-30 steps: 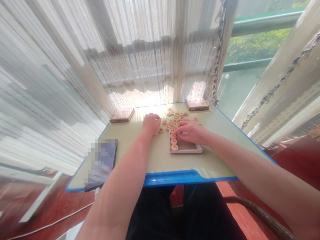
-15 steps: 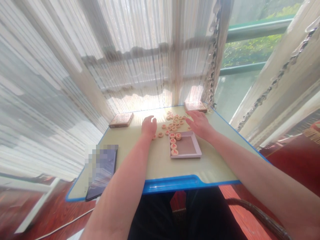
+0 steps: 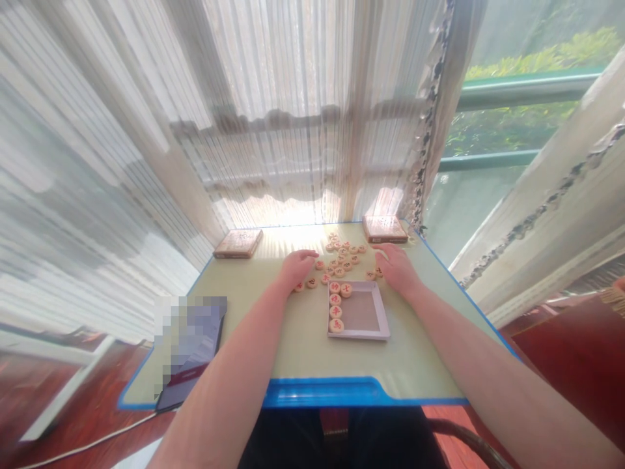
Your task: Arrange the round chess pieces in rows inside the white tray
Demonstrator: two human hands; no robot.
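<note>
A shallow white box tray (image 3: 381,318) lies mid-table with several round wooden chess pieces (image 3: 334,312) lined along its left side and one more (image 3: 346,290) at its top. Loose pieces (image 3: 342,255) are scattered just beyond it. My left hand (image 3: 295,268) rests palm down left of the loose pieces, fingers stretched toward them. My right hand (image 3: 398,266) lies flat at the tray's far right corner, over a couple of pieces, fingers spread.
The pale green table has a blue rim (image 3: 322,393). Two flat wooden box halves sit at the back, one left (image 3: 238,243) and one right (image 3: 384,228). A phone (image 3: 191,348) lies near the front left edge. Sheer curtains hang behind.
My right hand left the tray after setting a piece in it, reached out to the far right pieces, then drew back to the tray's corner. My left hand opened flat.
</note>
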